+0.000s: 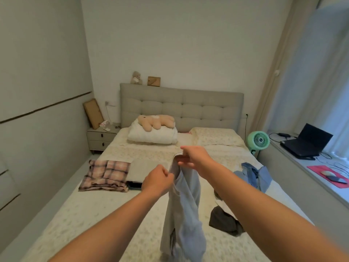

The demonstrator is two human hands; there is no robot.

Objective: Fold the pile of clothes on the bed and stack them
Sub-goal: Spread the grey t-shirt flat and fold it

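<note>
A pale blue-grey garment (pixel 186 210) hangs in the air above the bed (pixel 90 220), held up by both hands at its top edge. My left hand (pixel 157 181) pinches the near part of that edge. My right hand (pixel 192 157) grips the far part, a little higher. On the bed's left lie a folded pink plaid garment (pixel 105 175) and, beside it, a folded grey one (pixel 140 170) on something dark. To the right lie a crumpled blue garment (pixel 254 175) and a dark brown one (pixel 223 221).
A folded white duvet (pixel 153 136) with a beige plush toy (pixel 155 121) sits by the padded headboard (pixel 181 108). A nightstand (pixel 101 138) stands at the left. A green fan (pixel 258 140) and a laptop (pixel 306 142) stand on the right, by the window ledge.
</note>
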